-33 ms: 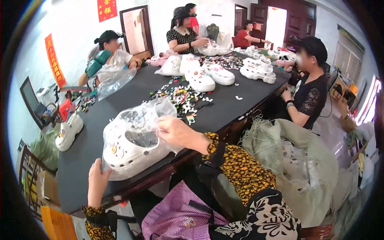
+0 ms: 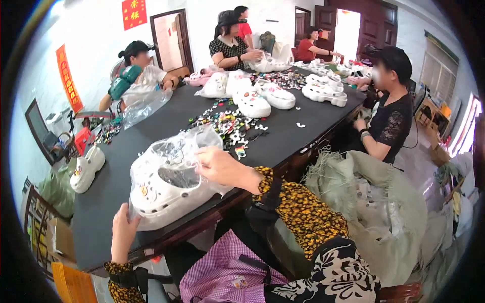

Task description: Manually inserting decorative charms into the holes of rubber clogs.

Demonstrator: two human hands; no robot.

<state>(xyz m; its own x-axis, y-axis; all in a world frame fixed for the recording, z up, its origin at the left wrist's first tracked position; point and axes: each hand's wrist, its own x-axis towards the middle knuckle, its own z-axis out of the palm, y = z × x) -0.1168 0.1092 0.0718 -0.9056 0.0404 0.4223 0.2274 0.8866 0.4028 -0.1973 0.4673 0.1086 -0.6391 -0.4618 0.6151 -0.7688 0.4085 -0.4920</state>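
Holding bagged clog (image 2: 166,189), nothing changed.

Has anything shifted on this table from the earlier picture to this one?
Nothing visibly changed. The left hand and right hand still grip the clear plastic bag around the white clog at the dark table edge; the loose charms lie as before.

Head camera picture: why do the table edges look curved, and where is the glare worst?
Head view: the fisheye lens bends the dark table toward the black rim. Worst glare is the open doorway at the back, blown out white. The clear plastic bag over the white shoe shows soft highlights.
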